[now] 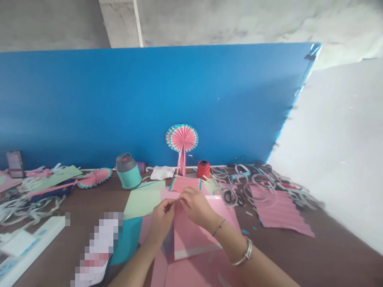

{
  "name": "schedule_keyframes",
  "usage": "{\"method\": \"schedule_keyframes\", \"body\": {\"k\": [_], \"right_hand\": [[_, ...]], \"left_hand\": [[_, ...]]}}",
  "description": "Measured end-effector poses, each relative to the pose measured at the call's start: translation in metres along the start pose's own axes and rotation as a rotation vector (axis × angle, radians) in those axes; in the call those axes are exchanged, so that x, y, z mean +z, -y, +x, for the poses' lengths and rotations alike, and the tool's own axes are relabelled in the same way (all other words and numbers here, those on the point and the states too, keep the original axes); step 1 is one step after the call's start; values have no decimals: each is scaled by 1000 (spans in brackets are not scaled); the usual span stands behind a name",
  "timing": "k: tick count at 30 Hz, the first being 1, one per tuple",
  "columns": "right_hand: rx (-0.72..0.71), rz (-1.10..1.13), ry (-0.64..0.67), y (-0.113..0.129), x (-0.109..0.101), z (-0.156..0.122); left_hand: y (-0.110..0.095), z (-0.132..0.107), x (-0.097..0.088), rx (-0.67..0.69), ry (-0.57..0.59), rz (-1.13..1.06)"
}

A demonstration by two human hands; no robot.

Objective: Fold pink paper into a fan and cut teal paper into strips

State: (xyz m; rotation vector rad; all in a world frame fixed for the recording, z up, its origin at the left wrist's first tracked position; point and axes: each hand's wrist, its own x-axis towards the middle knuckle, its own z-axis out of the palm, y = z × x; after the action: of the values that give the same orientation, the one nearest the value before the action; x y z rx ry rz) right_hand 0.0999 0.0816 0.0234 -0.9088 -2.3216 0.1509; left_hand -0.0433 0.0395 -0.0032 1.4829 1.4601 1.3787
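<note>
My left hand (163,218) and my right hand (196,205) meet over the middle of the table, fingertips pinched together. What they pinch is too small to make out. Under them lies a pink paper sheet (194,236) with a whitish strip along its near edge. Just beyond my fingers rests a piece of pleated pink paper (184,183) with blue-striped ends. A round pleated pink paper fan (183,138) with long pink handles stands behind it against the blue panel. Pale green paper (143,202) and teal paper (127,241) spread to the left of my left hand.
A teal-and-grey container (128,171) and a red thread spool (204,170) stand along the back. Scissors (231,197), coiled white strips (260,181) and creased pink paper (279,211) lie right. Left are another fan (95,177), a power strip (32,249) and a blurred-out phone-like object (100,247).
</note>
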Motion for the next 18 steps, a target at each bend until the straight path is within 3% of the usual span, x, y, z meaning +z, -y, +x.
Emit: {"method": "schedule_keyframes", "body": {"k": [10, 18], "right_hand": [[-8, 2, -5, -3, 0, 1], [160, 91, -111, -3, 0, 3]], "left_hand": [[2, 0, 1, 0, 0, -15], [-3, -2, -1, -72, -16, -62]]}}
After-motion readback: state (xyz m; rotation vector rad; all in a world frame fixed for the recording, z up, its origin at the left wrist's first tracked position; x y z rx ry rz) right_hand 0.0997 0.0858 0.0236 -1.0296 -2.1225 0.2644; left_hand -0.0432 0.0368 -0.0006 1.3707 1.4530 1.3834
